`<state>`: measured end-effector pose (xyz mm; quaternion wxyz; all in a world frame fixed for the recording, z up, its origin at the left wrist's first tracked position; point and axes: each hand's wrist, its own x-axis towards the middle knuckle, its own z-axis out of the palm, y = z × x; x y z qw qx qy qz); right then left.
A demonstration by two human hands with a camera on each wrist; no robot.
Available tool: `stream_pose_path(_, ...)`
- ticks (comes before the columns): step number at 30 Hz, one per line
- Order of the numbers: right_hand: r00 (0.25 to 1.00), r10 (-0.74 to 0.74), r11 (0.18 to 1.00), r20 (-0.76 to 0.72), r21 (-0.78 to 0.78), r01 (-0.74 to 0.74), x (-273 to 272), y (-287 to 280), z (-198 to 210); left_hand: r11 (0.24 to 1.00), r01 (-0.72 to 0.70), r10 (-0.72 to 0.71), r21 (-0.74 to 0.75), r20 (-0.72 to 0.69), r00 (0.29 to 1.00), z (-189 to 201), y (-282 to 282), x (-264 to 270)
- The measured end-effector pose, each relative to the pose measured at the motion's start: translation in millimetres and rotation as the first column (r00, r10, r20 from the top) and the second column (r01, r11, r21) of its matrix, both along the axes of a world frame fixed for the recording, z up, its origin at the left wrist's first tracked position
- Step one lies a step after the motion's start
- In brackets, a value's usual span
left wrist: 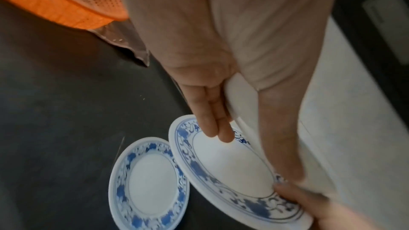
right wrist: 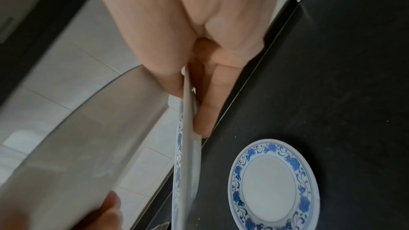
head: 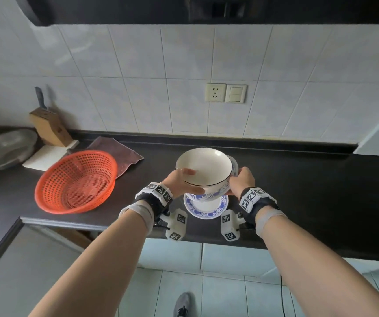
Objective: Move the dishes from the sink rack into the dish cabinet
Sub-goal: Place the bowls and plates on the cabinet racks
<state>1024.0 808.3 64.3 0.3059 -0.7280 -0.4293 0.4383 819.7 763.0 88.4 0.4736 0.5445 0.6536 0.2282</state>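
At frame centre of the head view, both hands lift a stack: a white bowl (head: 203, 167) seated on a blue-patterned plate (left wrist: 232, 162).

The left hand (head: 179, 183) grips the stack's left side, thumb over the bowl rim, fingers (left wrist: 212, 121) straight under the plate. The right hand (head: 241, 180) grips the right side, thumb on top of the plate edge, fingers (right wrist: 208, 107) underneath.

A second plate (head: 207, 208), also blue-patterned, lies flat on the black counter (head: 298, 179) directly below the stack, apart from it.

At left of the frame, an orange basket (head: 76, 181) sits tilted on the counter, its far edge on a brown cloth (head: 122, 152). A knife block (head: 50, 126) and a metal basin (head: 5, 147) stand at the far left, against the tiled wall (head: 184, 76).
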Motion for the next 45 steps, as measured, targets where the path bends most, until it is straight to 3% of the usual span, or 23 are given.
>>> stream_pose_path(2, 0.999, -0.005, 1.000, 0.031, 0.009, 0.005, -1.4, 7.8, 1.4, 0.999, 0.013, -0.011, 0.051, -0.039, 0.999, 1.4, 12.1, -2.1)
stream_pose_path(5, 0.998, -0.019, 0.999, 0.053, 0.032, 0.017, -5.8, 21.7, 3.6, 0.969, -0.099, 0.119, 0.224, -0.076, 0.990, -2.8, 32.8, -3.2)
stream_pose_path(11, 0.996, -0.082, 0.995, 0.040, 0.055, 0.080, -9.7, 55.1, 5.6, 0.943, -0.111, 0.105, 0.315, 0.036, 0.994, -2.1, 74.0, -7.7)
stream_pose_path(16, 0.992, -0.115, 0.992, 0.055, 0.060, 0.112, -15.4, 61.0, 21.6, 0.906, -0.036, 0.073, 0.422, -0.071, 0.995, 8.9, 97.7, -10.5)
stream_pose_path(20, 0.989, -0.145, 0.987, -0.034, 0.057, 0.147, -19.5, 62.2, 29.9, 0.838, 0.117, 0.056, 0.533, -0.296, 0.953, 26.2, 104.5, -11.3)
stream_pose_path(23, 0.981, -0.163, 0.984, -0.104, 0.051, 0.169, -22.5, 64.6, 32.1, 0.853, 0.208, -0.013, 0.479, -0.378, 0.926, 34.9, 110.0, -5.0)
stream_pose_path(26, 0.981, -0.162, 0.983, -0.102, 0.070, 0.169, -23.8, 64.7, 35.8, 0.918, 0.026, 0.084, 0.396, -0.258, 0.963, 38.5, 110.0, -5.5)
stream_pose_path(29, 0.988, -0.127, 0.985, -0.087, 0.105, 0.136, -22.1, 61.5, 42.5, 0.910, -0.113, 0.200, 0.400, -0.182, 0.963, 45.2, 103.3, -13.8)
stream_pose_path(36, 0.990, 0.054, 0.966, 0.134, 0.245, -0.085, -8.0, 29.8, 65.9, 0.848, -0.238, 0.328, 0.474, -0.118, 0.937, 75.5, 60.4, -10.4)
stream_pose_path(39, 0.967, 0.092, 0.927, 0.239, 0.335, -0.171, -5.2, 5.9, 90.4, 0.815, -0.274, 0.365, 0.511, -0.084, 0.927, 93.8, 30.3, -4.8)
stream_pose_path(45, 0.953, 0.121, 0.793, 0.278, 0.551, -0.261, -18.1, -51.9, 166.4, 0.708, -0.325, 0.416, 0.627, 0.002, 0.910, 154.8, -33.3, -1.2)
